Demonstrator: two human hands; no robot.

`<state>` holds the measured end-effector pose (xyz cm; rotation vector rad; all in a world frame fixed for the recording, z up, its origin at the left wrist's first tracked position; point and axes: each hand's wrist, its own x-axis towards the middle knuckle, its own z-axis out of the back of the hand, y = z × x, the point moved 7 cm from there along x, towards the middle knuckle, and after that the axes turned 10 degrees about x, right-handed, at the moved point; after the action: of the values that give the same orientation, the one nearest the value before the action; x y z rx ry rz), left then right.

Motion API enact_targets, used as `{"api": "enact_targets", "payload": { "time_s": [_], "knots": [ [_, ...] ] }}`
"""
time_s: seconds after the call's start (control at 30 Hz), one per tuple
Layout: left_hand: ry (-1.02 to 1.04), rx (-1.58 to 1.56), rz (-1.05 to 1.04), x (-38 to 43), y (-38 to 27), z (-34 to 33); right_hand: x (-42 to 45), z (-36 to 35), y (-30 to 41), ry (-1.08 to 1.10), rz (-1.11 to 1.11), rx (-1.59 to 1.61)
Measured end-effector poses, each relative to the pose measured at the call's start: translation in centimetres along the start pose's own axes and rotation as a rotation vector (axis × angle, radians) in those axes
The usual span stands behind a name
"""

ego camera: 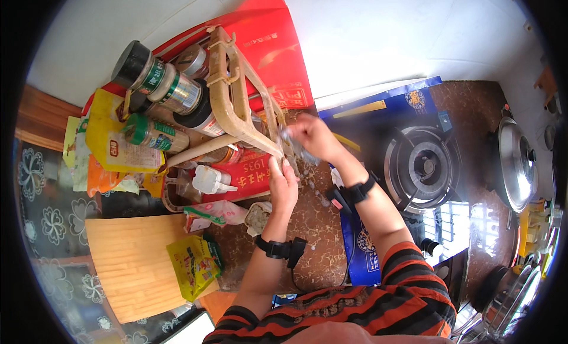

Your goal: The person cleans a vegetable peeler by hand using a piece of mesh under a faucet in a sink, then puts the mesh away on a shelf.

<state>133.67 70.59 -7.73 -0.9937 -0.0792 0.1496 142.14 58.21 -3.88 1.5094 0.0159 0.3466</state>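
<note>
My left hand grips the lower front corner of a beige plastic spice rack, thumb and fingers pinching its edge. The rack is grimy and carries seasoning jars. Beside that same corner, my right hand is blurred, with its fingers curled around a greyish item; motion blur hides what it is. Wet, whitish spots mark the brown marble-patterned counter below. A seasoning jar with a black lid leans at the rack's upper left, and a green-lidded shaker lies lower down.
A gas burner is to the right, with a lidded wok past it. Red cardboard stands against the wall. Left are a white-lidded container, an open bag, a yellow packet and a wooden board.
</note>
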Motion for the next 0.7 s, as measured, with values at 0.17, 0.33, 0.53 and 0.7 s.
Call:
{"api": "enact_targets", "payload": {
  "time_s": [0.17,0.33,0.53,0.7],
  "knots": [
    [-0.001,0.006,-0.054,0.1,-0.9,-0.5,5.5,0.6,2.4,-0.209,0.409,-0.169],
    [-0.020,0.011,-0.054,0.2,-0.4,0.1,2.3,-2.5,-0.4,-0.067,0.166,-0.248],
    [-0.024,0.108,-0.032,0.2,0.2,-0.2,3.6,-1.7,-1.1,-0.204,0.067,-0.166],
    [-0.027,0.145,-0.039,0.2,0.6,-0.4,5.0,-0.9,-1.2,-0.319,0.059,-0.261]
  ]
}}
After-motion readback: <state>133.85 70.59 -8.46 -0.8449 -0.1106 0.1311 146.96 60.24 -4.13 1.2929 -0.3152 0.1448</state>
